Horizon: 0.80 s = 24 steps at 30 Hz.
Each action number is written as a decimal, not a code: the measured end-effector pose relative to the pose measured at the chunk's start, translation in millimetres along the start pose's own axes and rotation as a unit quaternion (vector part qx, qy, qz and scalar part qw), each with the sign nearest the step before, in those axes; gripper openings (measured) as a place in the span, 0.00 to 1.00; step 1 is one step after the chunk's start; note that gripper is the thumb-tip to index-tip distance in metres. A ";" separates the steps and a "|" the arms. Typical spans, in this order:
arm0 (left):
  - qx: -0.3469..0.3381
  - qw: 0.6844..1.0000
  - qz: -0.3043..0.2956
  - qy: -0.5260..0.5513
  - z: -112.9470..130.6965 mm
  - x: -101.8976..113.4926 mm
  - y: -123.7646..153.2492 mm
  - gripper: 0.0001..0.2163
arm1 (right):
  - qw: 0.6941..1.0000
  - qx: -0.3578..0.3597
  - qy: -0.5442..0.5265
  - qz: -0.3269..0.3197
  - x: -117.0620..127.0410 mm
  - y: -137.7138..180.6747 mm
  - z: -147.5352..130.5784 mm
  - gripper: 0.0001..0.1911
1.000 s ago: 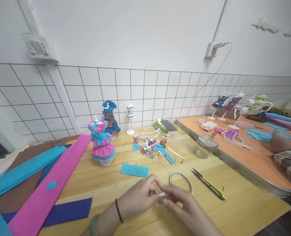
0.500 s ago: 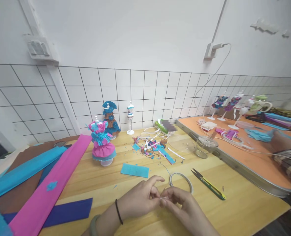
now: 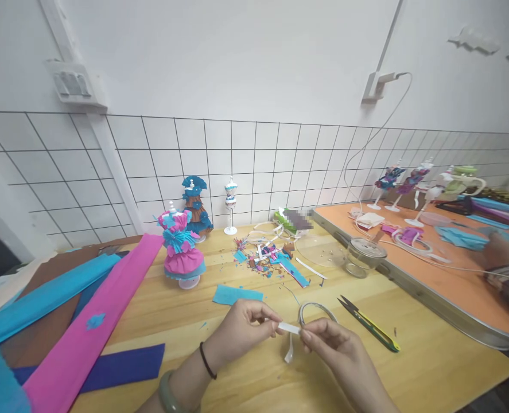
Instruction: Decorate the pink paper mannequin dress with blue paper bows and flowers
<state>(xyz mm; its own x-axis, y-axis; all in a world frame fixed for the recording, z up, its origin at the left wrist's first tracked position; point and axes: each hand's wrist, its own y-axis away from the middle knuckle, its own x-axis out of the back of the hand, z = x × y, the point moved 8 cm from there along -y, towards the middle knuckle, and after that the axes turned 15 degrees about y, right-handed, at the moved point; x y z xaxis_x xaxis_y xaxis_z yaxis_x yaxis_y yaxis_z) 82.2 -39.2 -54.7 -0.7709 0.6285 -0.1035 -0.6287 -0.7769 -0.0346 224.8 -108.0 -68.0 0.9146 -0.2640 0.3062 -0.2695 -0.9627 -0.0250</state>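
My left hand (image 3: 241,332) and my right hand (image 3: 338,353) are over the wooden table near its front edge, fingertips close together. Between them they pinch a short white tape strip (image 3: 289,328), and a loose white end hangs down from it. Just behind the fingers lies a thin roll of tape (image 3: 317,310). A teal paper piece (image 3: 237,295) lies beyond my left hand. A pink and teal paper dress on a small mannequin (image 3: 180,252) stands further back.
Yellow-handled snips (image 3: 370,324) lie right of the tape roll. Paper scraps (image 3: 267,258) and a small glass dish (image 3: 363,257) sit mid-table. Long pink, teal, brown and purple crepe sheets (image 3: 86,332) cover the left. An orange tray (image 3: 443,281) with more mannequins and another person's arm (image 3: 506,269) is at right.
My hands have drawn slightly apart, and the white strip, hardly visible before, is now stretched between the fingertips with a loose end hanging down. The view shifted slightly.
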 end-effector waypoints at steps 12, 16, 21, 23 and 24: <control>-0.142 0.966 -0.032 -0.213 25.1 -16.9 8.4 0.11 | 0.990 0.002 -0.023 -0.136 -28.7 -3.5 -1.3 0.20; -0.185 0.938 -0.074 -0.283 27.5 -27.9 12.6 0.12 | 0.989 0.002 -0.026 -0.147 -32.4 -6.1 3.3 0.19; -0.194 0.930 -0.106 -0.295 28.4 -31.5 13.7 0.14 | 0.989 -0.005 -0.008 -0.151 -29.7 -7.6 5.4 0.19; -0.188 0.935 -0.100 -0.283 27.7 -29.7 12.5 0.13 | 0.990 -0.009 -0.002 -0.141 -27.0 -8.3 5.6 0.20; -0.186 0.939 -0.095 -0.275 27.3 -28.4 12.0 0.13 | 0.991 -0.011 0.001 -0.136 -25.6 -8.6 5.4 0.20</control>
<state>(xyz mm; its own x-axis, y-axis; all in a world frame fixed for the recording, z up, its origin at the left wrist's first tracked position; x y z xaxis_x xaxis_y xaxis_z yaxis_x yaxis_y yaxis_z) 93.8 -65.3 -25.0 -0.6489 0.6028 0.4644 -0.7599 -0.5446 -0.3549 205.2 -93.3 -80.8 0.9538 0.0060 0.3004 -0.0188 -0.9967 0.0794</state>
